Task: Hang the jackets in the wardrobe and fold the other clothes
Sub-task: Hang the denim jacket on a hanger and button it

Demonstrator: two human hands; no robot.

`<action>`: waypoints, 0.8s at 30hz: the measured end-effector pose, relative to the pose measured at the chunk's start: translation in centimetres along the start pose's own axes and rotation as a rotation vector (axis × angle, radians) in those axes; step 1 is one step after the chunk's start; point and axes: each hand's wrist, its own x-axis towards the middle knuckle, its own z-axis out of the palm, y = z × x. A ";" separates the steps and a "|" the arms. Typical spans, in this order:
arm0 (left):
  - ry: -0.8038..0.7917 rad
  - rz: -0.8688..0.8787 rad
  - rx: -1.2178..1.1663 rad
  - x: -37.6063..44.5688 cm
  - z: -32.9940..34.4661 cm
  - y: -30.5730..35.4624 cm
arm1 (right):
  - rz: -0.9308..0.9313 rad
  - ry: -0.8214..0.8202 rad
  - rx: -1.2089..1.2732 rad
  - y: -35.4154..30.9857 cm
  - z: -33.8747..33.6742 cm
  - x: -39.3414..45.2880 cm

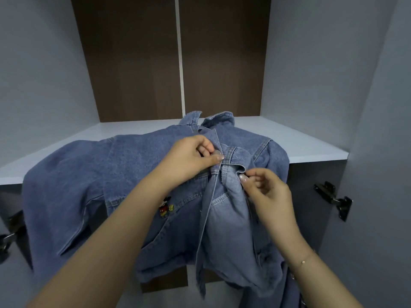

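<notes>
A blue denim jacket (138, 165) lies over a pale wardrobe shelf (300, 141), collar toward the back, its lower part and one sleeve hanging over the front edge. A small cartoon patch (165, 207) shows on its chest. My left hand (191, 158) pinches the left front edge of the jacket near a button. My right hand (264, 192) pinches the folded right front edge just below and to the right. The two hands are close together at the jacket's opening.
The wardrobe has a dark brown back panel (133, 63) split by a white strip, and pale side walls. Black door hinges sit at the right (333, 200) and lower left (11, 232). More denim hangs at the bottom right (291, 292).
</notes>
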 end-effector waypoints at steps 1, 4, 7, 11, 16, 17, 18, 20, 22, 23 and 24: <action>-0.012 -0.004 0.053 0.1 0.1 0.0 | 0.059 -0.036 0.027 -0.3 -0.1 0.5; 0.041 0.023 0.239 0.2 0.7 0.2 | 0.161 -0.165 -0.011 -1.0 -0.6 1.6; 0.106 0.052 0.388 -0.1 1.0 0.7 | 0.084 -0.252 -0.148 -1.3 -1.0 1.7; 0.177 0.049 0.343 -1.4 0.3 1.6 | 0.001 -0.241 -0.197 -1.6 -1.0 1.4; 0.311 -0.054 0.006 -9.2 2.1 -1.2 | 0.009 -0.158 -0.101 -1.7 -0.7 0.5; 0.298 -0.091 0.005 -10.5 3.2 -2.0 | 0.011 -0.135 -0.087 -1.7 -0.7 0.2; 0.283 -0.116 0.025 -11.3 4.3 -2.7 | 0.015 -0.112 -0.070 -1.7 -0.8 -0.1; 0.313 -0.119 0.035 -11.9 5.9 -3.6 | 0.049 -0.057 0.002 -1.9 -1.1 -0.9; 0.364 -0.114 0.006 -12.2 6.0 -3.7 | 0.092 -0.003 0.114 -2.5 -1.7 -1.7; 0.394 -0.121 -0.028 -12.3 5.7 -3.7 | 0.094 0.007 0.148 -3.0 -2.0 -2.1; 0.410 -0.133 -0.073 -12.4 5.2 -3.5 | 0.082 0.001 0.154 -3.5 -2.2 -2.4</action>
